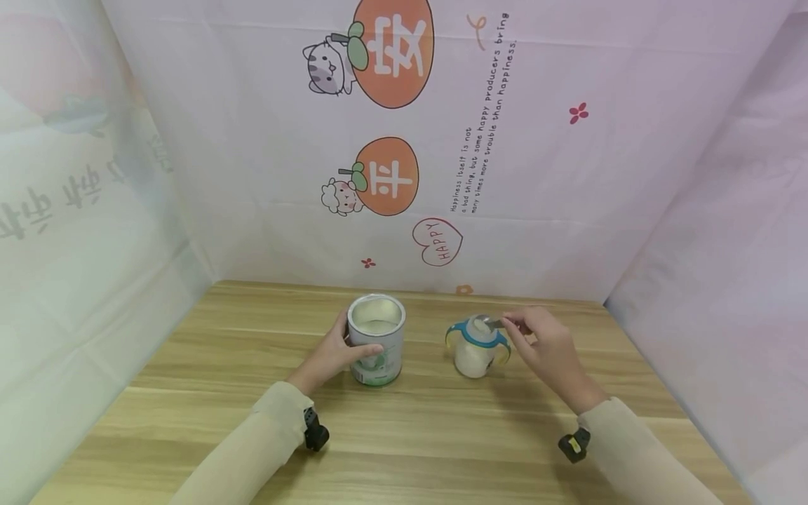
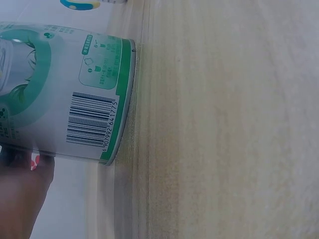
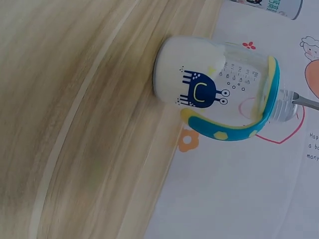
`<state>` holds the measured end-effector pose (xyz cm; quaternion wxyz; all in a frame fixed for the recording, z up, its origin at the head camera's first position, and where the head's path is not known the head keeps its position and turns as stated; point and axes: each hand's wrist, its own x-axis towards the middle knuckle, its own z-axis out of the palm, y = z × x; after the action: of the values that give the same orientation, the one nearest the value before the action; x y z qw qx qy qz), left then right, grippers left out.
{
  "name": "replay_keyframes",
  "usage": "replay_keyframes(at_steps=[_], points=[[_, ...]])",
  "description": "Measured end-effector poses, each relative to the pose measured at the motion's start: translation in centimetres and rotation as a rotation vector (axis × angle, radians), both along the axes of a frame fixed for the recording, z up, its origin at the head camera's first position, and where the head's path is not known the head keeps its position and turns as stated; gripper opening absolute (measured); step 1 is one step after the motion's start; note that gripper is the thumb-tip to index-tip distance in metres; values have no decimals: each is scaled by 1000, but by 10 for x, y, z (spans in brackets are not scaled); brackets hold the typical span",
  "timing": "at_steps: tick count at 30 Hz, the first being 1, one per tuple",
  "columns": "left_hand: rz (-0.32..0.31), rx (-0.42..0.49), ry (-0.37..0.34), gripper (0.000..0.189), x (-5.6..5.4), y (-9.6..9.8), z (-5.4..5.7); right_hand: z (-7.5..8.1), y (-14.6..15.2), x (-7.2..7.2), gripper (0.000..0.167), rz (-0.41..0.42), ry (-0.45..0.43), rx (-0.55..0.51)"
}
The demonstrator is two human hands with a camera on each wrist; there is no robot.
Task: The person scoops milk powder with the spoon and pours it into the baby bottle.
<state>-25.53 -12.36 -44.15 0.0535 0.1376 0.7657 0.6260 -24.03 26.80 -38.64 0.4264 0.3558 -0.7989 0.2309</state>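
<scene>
My left hand (image 1: 334,356) grips an open milk powder can (image 1: 390,354), thumb across its front and fingers round its left side. Pale powder (image 1: 376,327) shows inside. The left wrist view gives the can's green-and-white label and barcode (image 2: 91,119). To its right stands a clear baby bottle (image 1: 470,359), upright, with a blue-and-yellow two-handled ring (image 3: 261,107). White contents (image 3: 182,64) fill its lower part. My right hand (image 1: 548,345) pinches the handle of a metal spoon (image 3: 305,101), whose bowl is at the bottle's mouth with pale powder on it.
Both containers stand on a wood-grain table (image 1: 404,449). A printed white cloth (image 1: 271,175) hangs behind the table's far edge, with more cloth at the left and right sides. Each wrist wears a small black camera.
</scene>
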Motion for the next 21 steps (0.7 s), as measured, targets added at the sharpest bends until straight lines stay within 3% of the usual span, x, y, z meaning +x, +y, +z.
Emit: replay_keyframes(at_steps=[6, 21], points=[[-9, 5, 22, 104, 1, 1, 2, 2, -3, 3, 31, 61, 95, 91], [-9, 16, 12, 103, 0, 0, 0, 8, -6, 5, 28, 160, 255, 228]])
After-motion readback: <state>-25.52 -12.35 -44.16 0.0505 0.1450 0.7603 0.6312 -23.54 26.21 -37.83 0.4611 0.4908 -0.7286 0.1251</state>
